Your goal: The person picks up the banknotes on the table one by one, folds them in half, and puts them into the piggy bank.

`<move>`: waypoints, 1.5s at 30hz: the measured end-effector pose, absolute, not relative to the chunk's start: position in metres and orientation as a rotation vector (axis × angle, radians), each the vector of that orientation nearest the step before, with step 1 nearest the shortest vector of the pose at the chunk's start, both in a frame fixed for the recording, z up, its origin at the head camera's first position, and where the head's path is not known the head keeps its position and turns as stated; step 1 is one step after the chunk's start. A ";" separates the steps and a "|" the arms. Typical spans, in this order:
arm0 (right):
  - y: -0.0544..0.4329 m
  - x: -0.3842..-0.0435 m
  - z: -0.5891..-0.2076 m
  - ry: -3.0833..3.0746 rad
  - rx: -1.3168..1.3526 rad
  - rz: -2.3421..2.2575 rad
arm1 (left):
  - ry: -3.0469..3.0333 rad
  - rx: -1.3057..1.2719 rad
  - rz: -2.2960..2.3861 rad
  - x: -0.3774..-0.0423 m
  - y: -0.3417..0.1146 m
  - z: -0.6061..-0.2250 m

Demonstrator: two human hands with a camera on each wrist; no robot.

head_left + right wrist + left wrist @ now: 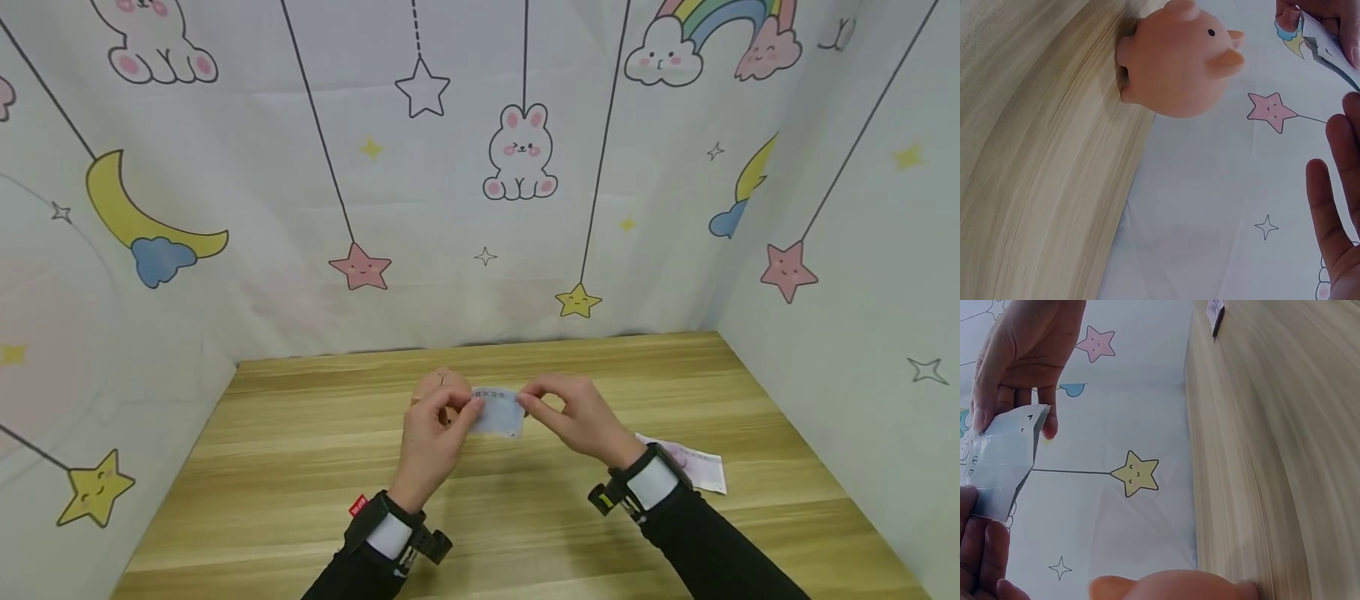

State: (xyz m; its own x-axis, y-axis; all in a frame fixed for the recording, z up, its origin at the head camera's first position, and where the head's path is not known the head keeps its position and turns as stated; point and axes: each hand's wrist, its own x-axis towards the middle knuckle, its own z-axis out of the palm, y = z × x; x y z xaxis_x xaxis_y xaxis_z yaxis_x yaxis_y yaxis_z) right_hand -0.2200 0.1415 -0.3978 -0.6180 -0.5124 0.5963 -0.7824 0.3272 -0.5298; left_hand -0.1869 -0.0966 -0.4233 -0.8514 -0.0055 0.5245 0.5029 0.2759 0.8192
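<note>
A folded pale bluish banknote [497, 415] is held up above the table between both hands. My left hand [433, 429] pinches its left end between thumb and fingers. At the opposite end, my right hand [583, 419] pinches the edge. In the left wrist view the note [1004, 459] shows layered edges along its fold. Behind the left hand stands an orange-pink piggy bank [1179, 69], mostly hidden by that hand in the head view. A second, pinkish banknote [703, 472] lies on the table, partly covered by the right wrist.
The wooden table [300, 467] meets white printed curtains [450, 308] at the back and both sides. Each wrist wears a black strap with a small camera; the left one [431, 546] shows below the left hand.
</note>
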 end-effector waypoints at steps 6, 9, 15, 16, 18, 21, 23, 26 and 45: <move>0.142 -0.221 -0.400 -2.260 1.173 1.189 | -2.157 -0.442 -1.632 -0.185 -0.098 -0.426; 0.143 -0.220 -0.399 -2.274 1.165 1.191 | -2.164 -0.464 -1.648 -0.185 -0.101 -0.428; 0.144 -0.220 -0.398 -2.304 1.126 1.210 | -2.201 -0.460 -1.625 -0.185 -0.104 -0.431; 0.144 -0.220 -0.398 -2.306 1.124 1.214 | -2.203 -0.455 -1.622 -0.185 -0.104 -0.431; 0.143 -0.220 -0.399 -2.305 1.129 1.223 | -2.207 -0.447 -1.611 -0.184 -0.104 -0.432; 0.143 -0.221 -0.399 -2.301 1.135 1.225 | -2.201 -0.453 -1.605 -0.184 -0.104 -0.432; 0.143 -0.221 -0.400 -2.304 1.133 1.228 | -2.203 -0.458 -1.609 -0.184 -0.105 -0.432; 0.143 -0.221 -0.399 -2.316 1.117 1.231 | -2.213 -0.467 -1.636 -0.184 -0.106 -0.433; 0.146 -0.222 -0.400 -2.317 1.114 1.261 | -2.298 -0.516 -1.622 -0.185 -0.114 -0.441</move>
